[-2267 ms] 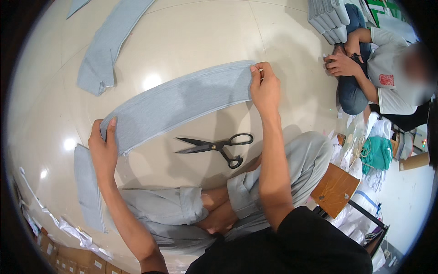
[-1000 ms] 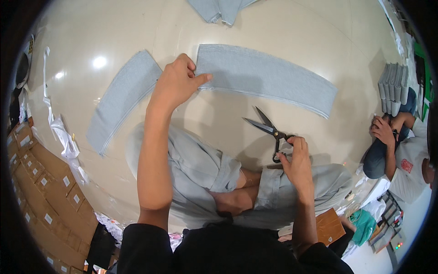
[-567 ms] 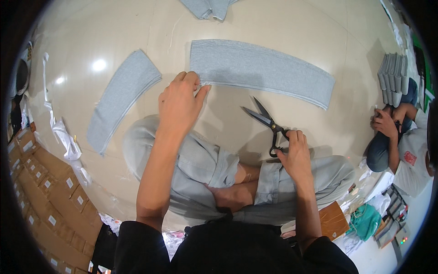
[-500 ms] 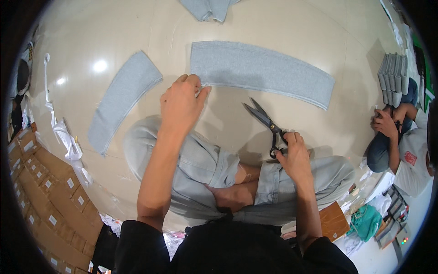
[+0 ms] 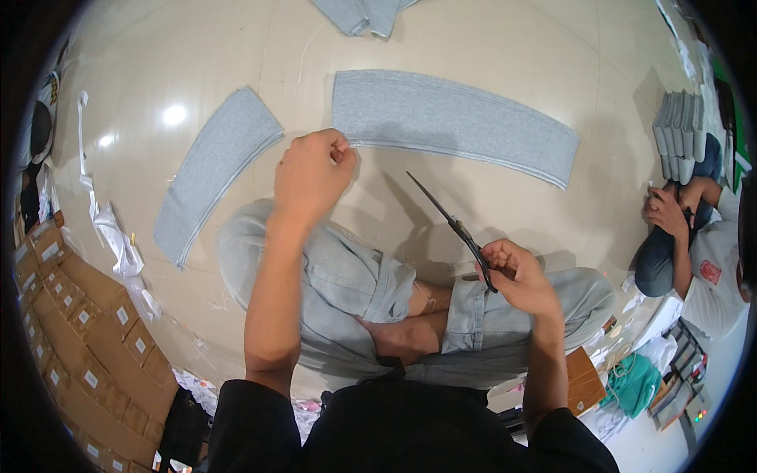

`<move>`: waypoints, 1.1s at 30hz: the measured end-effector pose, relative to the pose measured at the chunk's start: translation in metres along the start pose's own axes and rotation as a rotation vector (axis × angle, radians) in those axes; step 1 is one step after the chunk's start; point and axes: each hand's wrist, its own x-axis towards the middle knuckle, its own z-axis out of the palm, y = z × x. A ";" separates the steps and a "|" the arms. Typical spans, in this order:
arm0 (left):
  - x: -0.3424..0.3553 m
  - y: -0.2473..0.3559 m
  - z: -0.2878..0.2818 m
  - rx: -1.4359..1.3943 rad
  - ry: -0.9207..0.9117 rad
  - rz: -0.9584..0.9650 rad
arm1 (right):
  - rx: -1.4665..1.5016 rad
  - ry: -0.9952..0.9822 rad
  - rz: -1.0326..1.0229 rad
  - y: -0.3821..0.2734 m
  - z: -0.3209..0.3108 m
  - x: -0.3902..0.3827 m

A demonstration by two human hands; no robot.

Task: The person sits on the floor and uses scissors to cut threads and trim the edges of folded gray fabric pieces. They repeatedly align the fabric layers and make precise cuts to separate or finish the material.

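The right hand (image 5: 519, 276) has tilted its gripped tailor's shears (image 5: 457, 226) edge-on, tips toward the grey fabric strip (image 5: 457, 122) the left hand (image 5: 312, 175) pinches.

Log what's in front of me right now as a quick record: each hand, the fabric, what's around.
Left hand: fingers curled at near left corner of long grey strip; pinch unclear
Right hand: holding black scissors, tips pointing forward and left
Fabric: long grey strip on pale floor, shorter grey strip to its left
Around: seated person at right, cardboard boxes at lower left
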 end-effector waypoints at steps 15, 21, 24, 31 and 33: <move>0.000 -0.001 -0.028 -0.142 -0.165 -0.002 | 0.111 -0.333 0.054 -0.023 0.026 0.050; 0.000 0.001 -0.030 -0.151 -0.198 0.003 | 0.046 -0.318 0.082 -0.045 0.037 0.072; 0.000 -0.003 -0.028 -0.174 -0.181 0.039 | 0.071 -0.297 0.068 -0.047 0.040 0.077; 0.000 -0.006 -0.026 -0.195 -0.167 0.089 | 0.093 -0.267 0.034 -0.044 0.036 0.085; 0.000 -0.005 -0.026 -0.188 -0.173 0.076 | 0.096 -0.265 0.020 -0.044 0.037 0.085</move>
